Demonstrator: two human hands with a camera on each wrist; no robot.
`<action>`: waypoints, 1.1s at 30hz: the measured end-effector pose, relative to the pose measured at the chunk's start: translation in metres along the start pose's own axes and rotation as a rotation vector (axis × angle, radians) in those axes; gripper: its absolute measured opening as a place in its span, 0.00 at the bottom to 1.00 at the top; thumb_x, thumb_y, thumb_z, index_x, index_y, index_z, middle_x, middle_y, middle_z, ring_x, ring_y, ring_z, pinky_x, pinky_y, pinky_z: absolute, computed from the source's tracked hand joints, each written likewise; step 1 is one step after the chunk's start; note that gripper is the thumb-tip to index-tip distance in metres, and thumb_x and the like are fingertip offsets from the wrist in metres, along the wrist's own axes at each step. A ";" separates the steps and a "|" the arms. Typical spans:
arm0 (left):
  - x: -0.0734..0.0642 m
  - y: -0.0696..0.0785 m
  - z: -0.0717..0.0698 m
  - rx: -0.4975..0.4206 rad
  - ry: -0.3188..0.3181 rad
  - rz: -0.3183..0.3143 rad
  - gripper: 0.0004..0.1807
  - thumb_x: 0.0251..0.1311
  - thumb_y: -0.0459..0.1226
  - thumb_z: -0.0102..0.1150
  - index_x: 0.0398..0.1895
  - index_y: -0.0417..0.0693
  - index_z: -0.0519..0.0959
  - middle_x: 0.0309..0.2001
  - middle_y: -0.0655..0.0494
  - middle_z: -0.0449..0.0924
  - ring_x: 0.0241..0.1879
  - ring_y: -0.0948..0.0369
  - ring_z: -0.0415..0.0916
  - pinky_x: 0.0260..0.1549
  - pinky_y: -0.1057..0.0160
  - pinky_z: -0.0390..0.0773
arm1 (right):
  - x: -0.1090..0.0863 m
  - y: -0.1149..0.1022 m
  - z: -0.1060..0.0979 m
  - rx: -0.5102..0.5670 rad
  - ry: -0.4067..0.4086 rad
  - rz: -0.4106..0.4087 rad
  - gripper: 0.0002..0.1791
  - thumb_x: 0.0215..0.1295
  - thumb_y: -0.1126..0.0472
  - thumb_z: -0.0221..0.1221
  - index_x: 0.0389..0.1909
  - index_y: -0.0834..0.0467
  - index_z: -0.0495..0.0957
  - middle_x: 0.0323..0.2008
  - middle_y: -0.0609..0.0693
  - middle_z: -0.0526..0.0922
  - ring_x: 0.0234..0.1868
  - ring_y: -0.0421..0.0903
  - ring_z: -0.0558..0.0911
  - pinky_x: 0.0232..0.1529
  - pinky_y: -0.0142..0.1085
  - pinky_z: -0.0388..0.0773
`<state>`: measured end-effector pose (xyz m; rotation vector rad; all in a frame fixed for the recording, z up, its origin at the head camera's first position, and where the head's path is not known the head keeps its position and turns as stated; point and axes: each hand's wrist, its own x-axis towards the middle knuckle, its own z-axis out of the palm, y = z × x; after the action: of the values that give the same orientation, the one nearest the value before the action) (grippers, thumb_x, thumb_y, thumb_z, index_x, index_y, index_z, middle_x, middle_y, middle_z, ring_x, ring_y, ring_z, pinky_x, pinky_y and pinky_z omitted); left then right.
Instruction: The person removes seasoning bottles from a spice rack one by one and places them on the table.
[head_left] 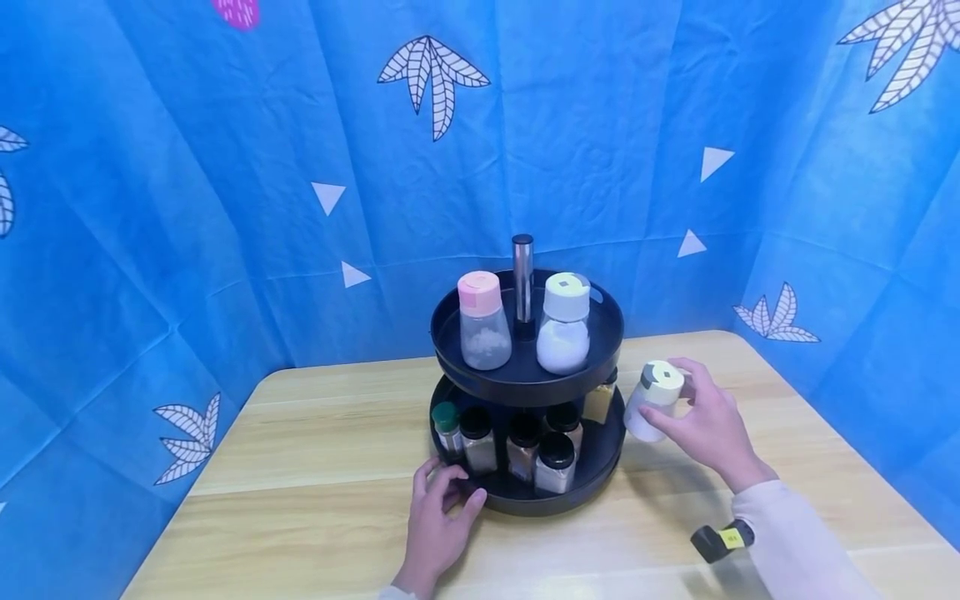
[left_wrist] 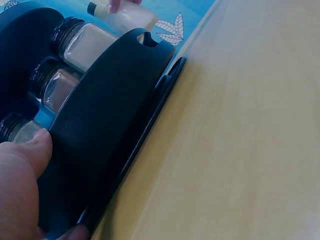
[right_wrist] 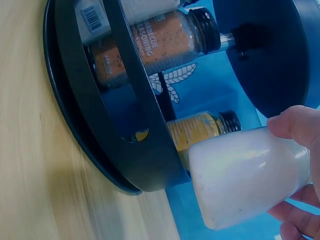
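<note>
The right hand (head_left: 708, 421) gripped a tilted white-topped jar (head_left: 647, 407), with the lower black tray (head_left: 525, 505) just to its left. The left hand (head_left: 438, 521) pinched that tray's edge, with small jars (head_left: 478, 442) just past it. A loose grip could have dropped the white-topped jar, and a left-hand tug might have spun the tray and tipped the small jars

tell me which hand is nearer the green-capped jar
Left. The left hand grips the lower tray just in front of the green-capped jar; the right hand is right of the tray, holding a white-capped shaker.
</note>
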<state>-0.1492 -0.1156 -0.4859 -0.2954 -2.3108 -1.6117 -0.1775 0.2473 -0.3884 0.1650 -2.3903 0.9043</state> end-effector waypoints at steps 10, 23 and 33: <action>0.001 0.001 0.000 0.005 -0.001 -0.008 0.15 0.55 0.41 0.70 0.40 0.45 0.77 0.62 0.34 0.57 0.45 0.47 0.79 0.46 0.60 0.80 | -0.001 0.003 -0.005 -0.001 -0.008 0.027 0.40 0.48 0.58 0.74 0.60 0.64 0.65 0.40 0.66 0.83 0.37 0.60 0.81 0.33 0.45 0.69; 0.000 0.000 0.000 0.022 -0.004 -0.026 0.16 0.56 0.43 0.69 0.41 0.44 0.77 0.62 0.34 0.57 0.46 0.45 0.78 0.46 0.60 0.80 | -0.006 0.012 -0.005 -0.013 -0.011 0.035 0.40 0.48 0.58 0.74 0.59 0.65 0.65 0.41 0.67 0.83 0.37 0.60 0.82 0.32 0.45 0.70; 0.000 -0.003 0.001 0.011 -0.004 -0.019 0.16 0.56 0.44 0.69 0.42 0.45 0.77 0.63 0.35 0.56 0.47 0.46 0.78 0.47 0.60 0.79 | -0.010 0.022 -0.003 -0.012 -0.024 0.046 0.40 0.48 0.58 0.74 0.59 0.66 0.65 0.42 0.68 0.82 0.37 0.60 0.82 0.34 0.46 0.72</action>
<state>-0.1505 -0.1153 -0.4889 -0.2750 -2.3313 -1.6087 -0.1751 0.2652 -0.4047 0.1171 -2.4299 0.9135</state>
